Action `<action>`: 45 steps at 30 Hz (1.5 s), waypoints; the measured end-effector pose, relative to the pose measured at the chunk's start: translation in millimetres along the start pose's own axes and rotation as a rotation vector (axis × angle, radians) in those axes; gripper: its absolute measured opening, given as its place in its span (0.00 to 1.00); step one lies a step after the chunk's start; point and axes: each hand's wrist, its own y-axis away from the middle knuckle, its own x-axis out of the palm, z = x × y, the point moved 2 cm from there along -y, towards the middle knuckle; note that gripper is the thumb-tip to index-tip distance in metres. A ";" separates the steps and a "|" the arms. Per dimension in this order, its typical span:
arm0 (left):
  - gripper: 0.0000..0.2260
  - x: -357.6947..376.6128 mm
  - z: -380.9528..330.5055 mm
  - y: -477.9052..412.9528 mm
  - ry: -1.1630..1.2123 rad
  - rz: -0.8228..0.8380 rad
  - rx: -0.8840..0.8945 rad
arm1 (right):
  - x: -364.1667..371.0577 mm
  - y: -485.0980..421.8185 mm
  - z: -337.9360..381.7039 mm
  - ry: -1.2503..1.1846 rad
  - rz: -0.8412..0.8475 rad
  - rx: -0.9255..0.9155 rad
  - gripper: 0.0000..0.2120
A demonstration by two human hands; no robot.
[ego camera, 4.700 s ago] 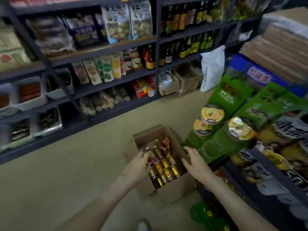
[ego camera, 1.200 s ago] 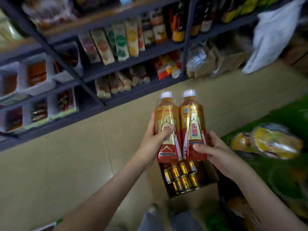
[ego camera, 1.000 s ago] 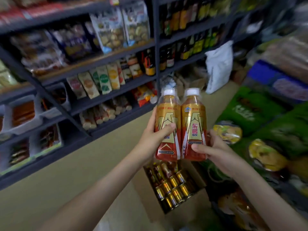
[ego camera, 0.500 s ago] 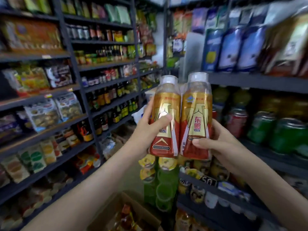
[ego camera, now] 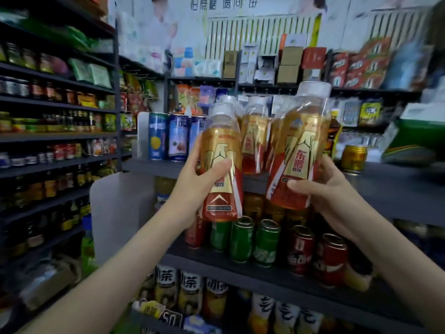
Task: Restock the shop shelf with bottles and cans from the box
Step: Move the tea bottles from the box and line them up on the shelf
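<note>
Gold-labelled bottles (ego camera: pixel 220 145), two, one apiece in the two hands (ego camera: pixel 192 189).

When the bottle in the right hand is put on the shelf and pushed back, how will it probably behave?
The bottle looks full, so probably heavy for its size. Tall and narrow, it may tip if pushed near the cap. Its glossy sleeve may slip in the right hand.

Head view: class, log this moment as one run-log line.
left hand: grips left gold-and-red plastic bottle | right hand: grips right gold-and-red plastic bottle | bottles: before dark grey shelf | placed: not yet
</note>
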 end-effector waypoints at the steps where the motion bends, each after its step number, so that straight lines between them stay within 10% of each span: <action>1: 0.34 5.7 0.5 -5.9 -0.011 -0.006 0.017 | -10.2 -8.4 1.6 0.021 -0.033 -0.015 0.31; 23: 0.33 50.3 4.7 -80.2 -0.029 0.098 0.245 | -36.5 -115.8 -34.9 0.491 -0.044 0.059 0.35; 27: 0.33 60.1 3.7 -79.5 -0.023 0.122 0.245 | -33.1 -104.6 -20.6 0.856 -0.234 -0.195 0.41; 31: 0.38 76.7 -0.2 -80.7 0.022 0.200 0.266 | -7.1 -62.9 8.5 0.390 -0.011 -0.265 0.26; 34: 0.38 96.4 -8.1 -78.7 0.065 0.301 0.259 | -3.0 -46.3 10.2 0.040 0.278 -0.082 0.33; 40: 0.32 130.8 -5.6 -77.2 -0.328 0.594 0.400 | -49.3 -33.4 18.2 -0.047 0.286 0.008 0.38; 45: 0.25 150.8 -0.4 -76.5 -0.531 0.532 0.499 | -65.4 -28.3 21.7 0.135 0.075 -0.066 0.42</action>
